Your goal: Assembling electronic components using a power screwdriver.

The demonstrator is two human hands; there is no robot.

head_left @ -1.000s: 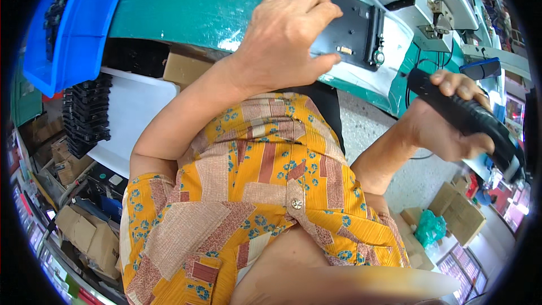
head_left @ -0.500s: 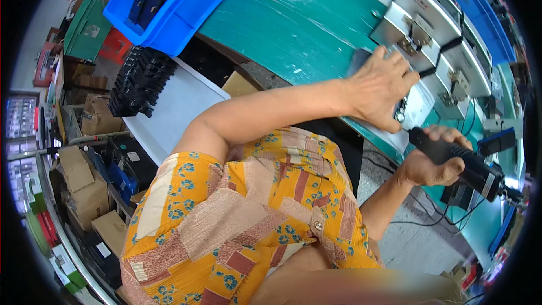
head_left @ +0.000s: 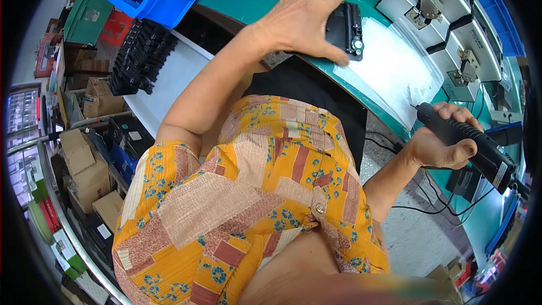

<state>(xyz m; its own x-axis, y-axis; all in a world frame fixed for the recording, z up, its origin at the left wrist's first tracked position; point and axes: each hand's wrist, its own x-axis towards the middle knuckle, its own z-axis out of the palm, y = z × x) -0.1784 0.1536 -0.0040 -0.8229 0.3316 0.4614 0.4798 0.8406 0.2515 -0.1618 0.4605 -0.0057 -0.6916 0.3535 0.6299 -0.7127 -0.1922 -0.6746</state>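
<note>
My left hand is stretched over the green table, thumb and fingers spread wide. Just beside its palm lies a flat black plastic part with a long rounded side and small shiny round pieces at one corner. Whether the palm touches this part cannot be made out. At the right, my right hand is wrapped round a black electric screwdriver. Its tip points up and left, above the near edge of a clear plastic-covered white sheet.
Silver metal fixtures with latches stand along the table's far right. A blue bin holds dark parts at upper left. Below it, black parts are stacked on a white tray. Cables hang at lower right.
My left hand has moved left off the white sheet and spread its fingers; the black part now shows beside it, left of the sheet. The screwdriver has swung away from the part, lower right.
</note>
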